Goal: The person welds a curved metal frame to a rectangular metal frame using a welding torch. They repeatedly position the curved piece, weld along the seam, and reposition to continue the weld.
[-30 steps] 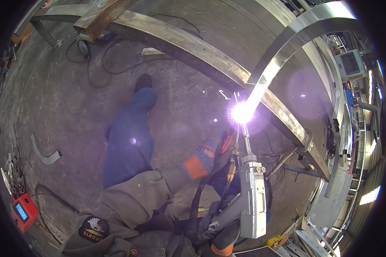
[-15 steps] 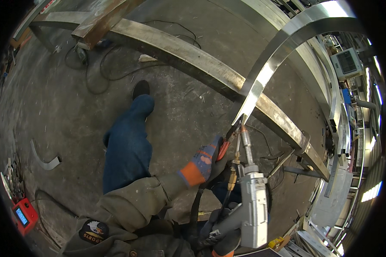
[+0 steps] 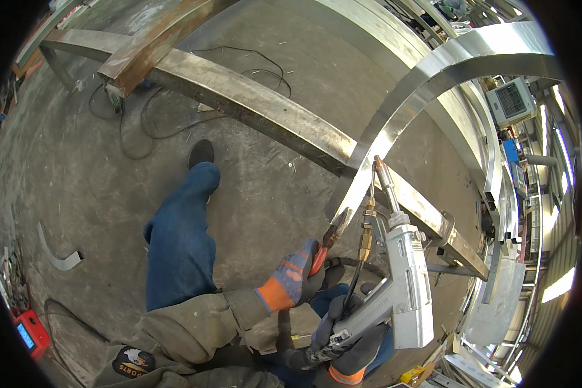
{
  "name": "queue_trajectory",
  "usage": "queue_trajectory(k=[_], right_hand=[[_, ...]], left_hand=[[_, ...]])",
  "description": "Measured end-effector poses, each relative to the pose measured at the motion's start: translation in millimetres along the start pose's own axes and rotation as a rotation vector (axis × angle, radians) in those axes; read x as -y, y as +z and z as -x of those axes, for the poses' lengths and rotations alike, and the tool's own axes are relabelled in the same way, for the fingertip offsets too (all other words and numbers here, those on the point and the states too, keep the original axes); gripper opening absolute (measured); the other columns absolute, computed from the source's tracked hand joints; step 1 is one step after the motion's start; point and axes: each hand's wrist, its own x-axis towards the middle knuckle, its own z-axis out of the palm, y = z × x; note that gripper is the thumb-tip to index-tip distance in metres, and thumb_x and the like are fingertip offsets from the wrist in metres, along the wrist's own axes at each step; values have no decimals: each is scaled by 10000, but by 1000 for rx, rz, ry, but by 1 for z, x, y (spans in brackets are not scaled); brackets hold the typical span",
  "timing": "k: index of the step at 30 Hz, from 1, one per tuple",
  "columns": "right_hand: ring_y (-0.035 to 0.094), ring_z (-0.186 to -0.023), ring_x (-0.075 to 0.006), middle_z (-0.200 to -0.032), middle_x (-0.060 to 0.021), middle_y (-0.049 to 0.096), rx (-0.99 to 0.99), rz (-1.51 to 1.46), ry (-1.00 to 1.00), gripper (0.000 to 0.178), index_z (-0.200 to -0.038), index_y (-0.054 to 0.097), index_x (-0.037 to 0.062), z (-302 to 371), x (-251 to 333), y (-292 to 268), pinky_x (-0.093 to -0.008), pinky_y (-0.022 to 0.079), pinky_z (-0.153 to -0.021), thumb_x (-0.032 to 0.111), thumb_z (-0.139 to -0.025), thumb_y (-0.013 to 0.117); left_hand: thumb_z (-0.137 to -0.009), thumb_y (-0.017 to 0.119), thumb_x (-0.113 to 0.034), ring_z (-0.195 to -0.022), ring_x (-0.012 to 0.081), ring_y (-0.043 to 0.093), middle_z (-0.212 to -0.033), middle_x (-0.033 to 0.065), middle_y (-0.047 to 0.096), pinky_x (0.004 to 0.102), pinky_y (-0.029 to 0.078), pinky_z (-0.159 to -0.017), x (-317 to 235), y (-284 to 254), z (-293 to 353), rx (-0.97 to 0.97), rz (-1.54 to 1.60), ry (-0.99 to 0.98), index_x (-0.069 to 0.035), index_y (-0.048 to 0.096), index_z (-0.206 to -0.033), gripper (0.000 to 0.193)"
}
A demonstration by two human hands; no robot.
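My left hand (image 3: 292,275), in a grey-blue and orange glove, is closed around red-handled pliers (image 3: 319,258). Their dark jaws meet the near end of a curved, shiny metal strip (image 3: 376,145), which crosses over a steel beam and arches up to the right. My right hand (image 3: 333,326), in a dark glove, grips a silver welding gun (image 3: 412,284) by its angled handle. Its copper-coloured nozzle tip points up beside the strip, near the beam; whether they touch I cannot tell. A brass fitting with a thin feed tube runs alongside the nozzle.
The steel beam (image 3: 258,107) runs diagonally across, with a rusty square tube (image 3: 142,64) on it. Black cables trail over the floor beyond. A curved metal offcut (image 3: 61,260) and a red box with a display (image 3: 31,331) are at left. Metal stock (image 3: 491,161) lies right.
My left hand and the pliers have come nearer to me, with more strip showing below the beam. The gun has swung up and right, its tip now farther from the pliers.
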Motion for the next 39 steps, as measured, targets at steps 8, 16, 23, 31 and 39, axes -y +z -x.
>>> queue_trajectory(k=[8,16,23,31,39], right_hand=[[492,-444,-174,-758,-140,531,67,95,-69,854,-1088,506,-111,-7,5,4,-267,402,-380,719,-910,417],[517,-482,-153,-795,-134,550,66,25,-16,834,-1139,514,-113,-9,1,0,-263,418,-400,689,-923,436],[485,-470,-175,-831,-160,537,46,48,-66,819,-1182,507,-104,-10,3,7,-277,397,-386,672,-925,459],[495,-500,-196,-863,-183,539,96,-69,-35,823,-1287,430,-76,-6,1,5,-288,401,-416,656,-918,499],[502,-515,-201,-866,-183,541,75,-2,-126,768,-1313,426,-42,-4,-1,8,-294,417,-429,630,-943,467]], left_hand=[[-876,655,-81,-862,367,630,-986,218,629,418,488,-722,5,4,2,-46,-13,71,13,467,-1303,475],[-887,639,-66,-873,354,634,-1014,202,639,413,493,-742,-3,1,0,-42,33,45,1,486,-1297,442],[-893,693,-256,-791,425,607,-874,218,613,476,456,-673,-25,-7,-4,-17,114,-32,-44,481,-1090,359],[-879,639,-132,-901,411,620,-1002,231,620,471,477,-741,-35,-20,-5,143,28,-156,23,483,-1236,419],[-875,660,-138,-829,397,627,-939,212,627,461,477,-684,-36,-19,-5,71,63,-57,-2,498,-1148,345]])
